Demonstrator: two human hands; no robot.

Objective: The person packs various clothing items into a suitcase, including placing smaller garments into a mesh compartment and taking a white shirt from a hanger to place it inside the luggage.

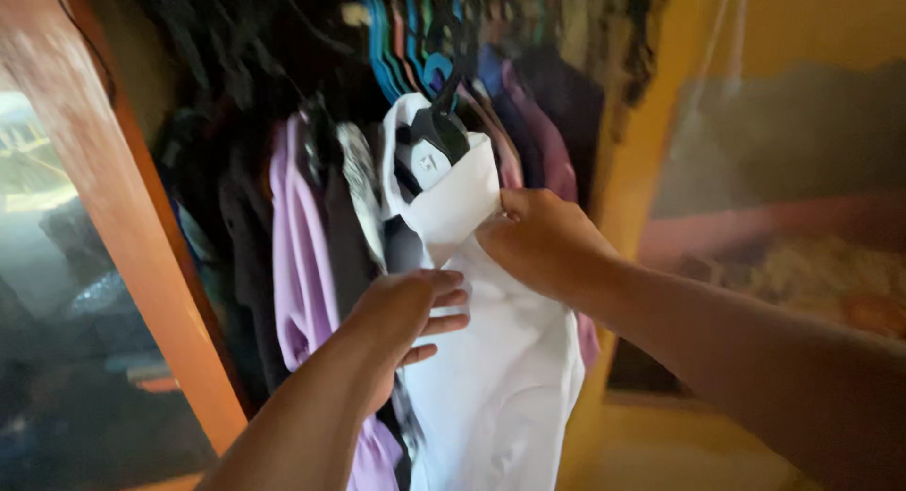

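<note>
A white shirt (500, 378) hangs on a black hanger (436, 132) inside a wardrobe. My right hand (540, 241) pinches the shirt's collar flap near the top. My left hand (408, 312) lies against the shirt's left front edge, fingers curled onto the cloth. Both arms reach in from the bottom and right of the view.
A lilac garment (297, 264) and dark clothes hang to the left. Pink and purple garments (543, 142) hang behind on the right. Blue hangers (401, 38) crowd the rail above. An orange wooden frame (123, 217) stands left, a yellow post (642, 170) right.
</note>
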